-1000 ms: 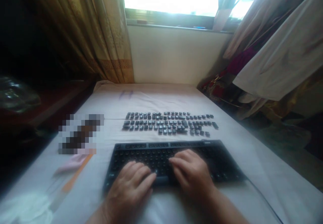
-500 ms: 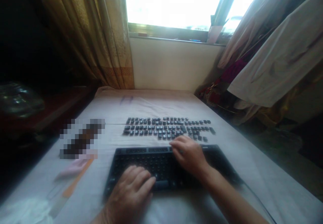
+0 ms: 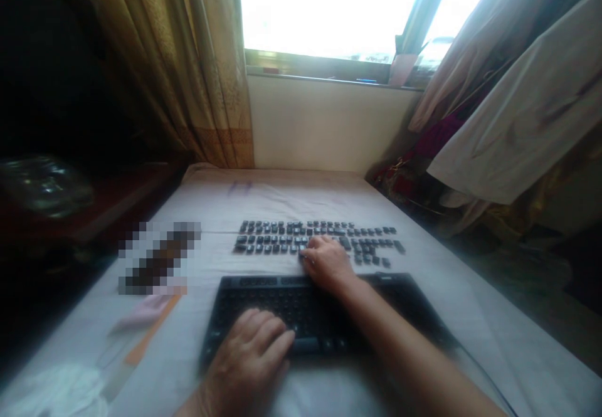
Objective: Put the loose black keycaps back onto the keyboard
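A black keyboard [image 3: 329, 342] lies on the cloth-covered bed or table top, its cable running off to the right. Over its left front part rests my left hand [image 3: 256, 348], fingers laid out across the keys and holding nothing I can see. Beyond the keyboard, loose black keycaps [image 3: 268, 240] stand in several rows. My right hand [image 3: 327, 263] reaches over the keyboard's back edge to the front row of these keycaps. Its thumb and fingertips come together at a keycap [image 3: 301, 250]; blur hides the exact contact. The hand covers some keycaps behind it.
To the left lie a pixelated dark object [image 3: 160, 259], a pink cloth-like item [image 3: 141, 312], an orange strip [image 3: 155, 329] and a whitish bundle [image 3: 56, 392]. A curtain [image 3: 211, 78] hangs by the window; garments [image 3: 508, 128] hang at the right.
My right hand has moved forward and left, from the keyboard's back edge to the front row of keycaps. My left hand stays on the keyboard. The view has shifted slightly.
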Tool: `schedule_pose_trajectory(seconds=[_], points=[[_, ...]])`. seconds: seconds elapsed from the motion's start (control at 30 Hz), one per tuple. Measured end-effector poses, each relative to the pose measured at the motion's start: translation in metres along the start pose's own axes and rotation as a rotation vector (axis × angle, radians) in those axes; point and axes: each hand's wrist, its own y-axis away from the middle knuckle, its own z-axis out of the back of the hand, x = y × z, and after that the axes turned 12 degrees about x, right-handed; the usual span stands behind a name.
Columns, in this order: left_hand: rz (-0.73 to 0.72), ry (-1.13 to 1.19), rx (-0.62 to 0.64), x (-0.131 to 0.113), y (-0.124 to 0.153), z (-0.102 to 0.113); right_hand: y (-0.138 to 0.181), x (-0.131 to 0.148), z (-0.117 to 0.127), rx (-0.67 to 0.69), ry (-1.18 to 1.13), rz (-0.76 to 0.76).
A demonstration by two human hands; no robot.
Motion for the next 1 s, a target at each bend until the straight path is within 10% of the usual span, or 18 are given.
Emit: schedule_pose_trajectory(seconds=[1.0], points=[[-0.017, -0.007, 0.019, 0.0, -0.002, 0.004, -0.009, 0.001, 0.005, 0.048, 0.04, 0.004]])
